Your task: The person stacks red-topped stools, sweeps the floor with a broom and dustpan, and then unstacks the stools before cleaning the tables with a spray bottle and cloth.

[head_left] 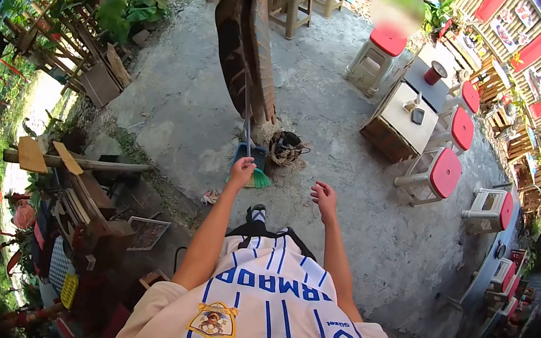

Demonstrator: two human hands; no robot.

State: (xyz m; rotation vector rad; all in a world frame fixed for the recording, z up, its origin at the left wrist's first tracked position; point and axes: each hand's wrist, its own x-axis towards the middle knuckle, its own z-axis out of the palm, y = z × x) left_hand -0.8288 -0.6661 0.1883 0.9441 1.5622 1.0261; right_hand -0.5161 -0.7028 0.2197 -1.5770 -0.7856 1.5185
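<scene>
My left hand [242, 171] is stretched forward, fingers loosely bent and nothing visible in them. In the head view it overlaps a blue dustpan [241, 155] and the green bristles [258, 180] of a broom, which stand at the foot of a wooden post [263, 88]. A thin long handle [248, 116] rises from there along the post, its lower end right at my fingertips in this view. To the right, my right hand [325, 198] hangs over the concrete floor, fingers apart and holding nothing. A dark woven basket [286, 148] sits beside the post.
Red-topped stools [444, 173] surround a low table [402, 117] at the right. Beige stools [291, 1] stand at the back. Wooden furniture and planks [80, 201] crowd the left side. A person with a blurred head [397, 10] is near the back right.
</scene>
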